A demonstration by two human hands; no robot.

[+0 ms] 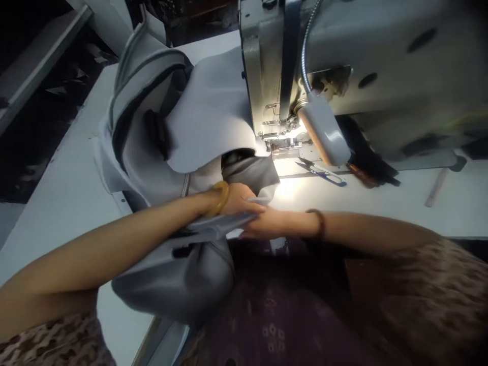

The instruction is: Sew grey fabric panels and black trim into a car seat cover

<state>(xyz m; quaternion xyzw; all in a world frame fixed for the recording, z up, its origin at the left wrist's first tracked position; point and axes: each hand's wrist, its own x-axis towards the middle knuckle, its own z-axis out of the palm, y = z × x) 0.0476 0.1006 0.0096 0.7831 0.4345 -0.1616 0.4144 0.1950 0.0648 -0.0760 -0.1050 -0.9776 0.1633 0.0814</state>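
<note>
Grey sewn cover gripped by both hands beside a sewing machine

To the left of the hands, a pale tabletop (64, 193) is partly covered by the bulk of a grey sewn cover (209, 112). The cover is bunched into loops and curved panels, with its raised, piped edges turned up beyond the left forearm; a smooth, rounded part is hung over the table's near edge, below that forearm. The left wrist is ringed by a yellow bangle (220, 197). An edge of the cover is pinched by the left hand (240, 198), its fingers pointed toward the right hand (261, 223), by which the same edge is grasped from the other side. The two hands are brought together, touching or nearly so; the exact placing of the right fingertips cannot be told. A dark bracelet (319, 223) is worn on the right wrist.

Beyond the hands and to their right stands the sewing machine (381, 40), its needle area lit by a lamp (326, 129). Nearer the right forearm, blue-handled thread snips (324, 174) are laid on the table. Farther right, a pale strip (436, 188) is placed.
</note>
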